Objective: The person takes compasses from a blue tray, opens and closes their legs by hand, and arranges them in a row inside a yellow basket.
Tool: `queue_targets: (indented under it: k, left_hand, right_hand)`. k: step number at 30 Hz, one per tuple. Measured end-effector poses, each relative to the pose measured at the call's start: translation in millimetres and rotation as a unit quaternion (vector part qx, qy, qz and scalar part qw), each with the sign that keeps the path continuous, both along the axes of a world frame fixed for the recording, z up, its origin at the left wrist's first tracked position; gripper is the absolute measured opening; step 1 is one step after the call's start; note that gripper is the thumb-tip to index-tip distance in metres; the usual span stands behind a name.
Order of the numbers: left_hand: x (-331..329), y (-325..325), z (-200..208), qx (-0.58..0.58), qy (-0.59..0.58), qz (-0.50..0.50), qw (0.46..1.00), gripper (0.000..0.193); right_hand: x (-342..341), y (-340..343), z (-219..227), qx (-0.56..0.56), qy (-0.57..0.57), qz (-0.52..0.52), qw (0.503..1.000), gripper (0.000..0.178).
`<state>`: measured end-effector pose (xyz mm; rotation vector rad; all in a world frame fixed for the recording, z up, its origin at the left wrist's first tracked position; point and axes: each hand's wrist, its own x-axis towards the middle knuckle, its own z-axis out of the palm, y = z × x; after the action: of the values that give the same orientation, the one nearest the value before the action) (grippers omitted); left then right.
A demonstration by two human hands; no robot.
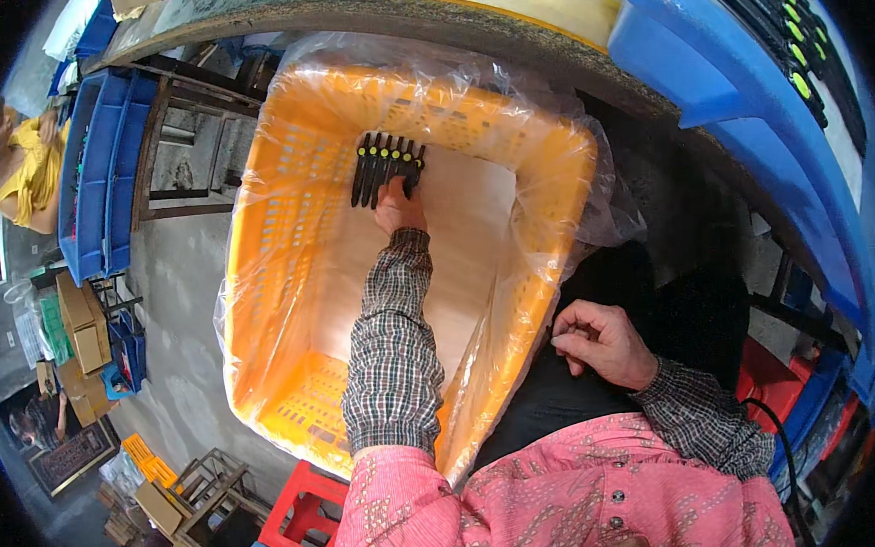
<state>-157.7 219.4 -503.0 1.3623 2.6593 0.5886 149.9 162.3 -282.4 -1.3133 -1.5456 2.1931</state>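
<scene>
My left hand (399, 208) reaches down into a large orange-yellow plastic crate (294, 212) lined with clear plastic film. Its fingers are closed on the right end of a row of slim black pieces (377, 169), each with a round yellow dot near its upper end. Several of them lie side by side by the crate's far wall, on a pale sheet (464, 207) that covers the bottom. What exactly the pieces are, I cannot tell. Over my lap, outside the crate's right side, my right hand (607, 343) is curled with thumb against forefinger; nothing shows in it.
A blue bin (745, 64) at the upper right holds many similar black pieces with yellow-green dots. A worktable edge (503, 39) runs along the far side. Blue trays (101, 174) and cartons (82, 320) stand left. A red stool (302, 517) is lower left; another person (33, 173) sits far left.
</scene>
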Motion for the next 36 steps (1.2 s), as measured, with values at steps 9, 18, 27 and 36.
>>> queue_targets:
  k: [9,18,27,36]
  left_hand:
    - [-1.6,7.2,9.4,-0.022,-0.05,0.052,0.997,0.03]
    - [-14.4,-28.9,20.7,-0.091,-0.093,0.086,0.988,0.037]
    - [0.9,-22.4,9.0,-0.05,-0.103,0.112,0.987,0.039]
    - [-1.4,-23.4,9.1,-0.039,-0.103,0.121,0.987,0.035]
  right_hand:
    - [-2.1,-4.0,0.5,0.01,0.015,-0.01,1.0,0.008]
    - [7.9,-12.2,4.2,0.042,0.036,-0.005,0.998,0.007]
    - [14.2,-7.8,2.0,0.04,0.048,-0.008,0.998,0.006]
    - [11.5,-5.8,1.6,0.04,0.05,-0.01,0.998,0.007]
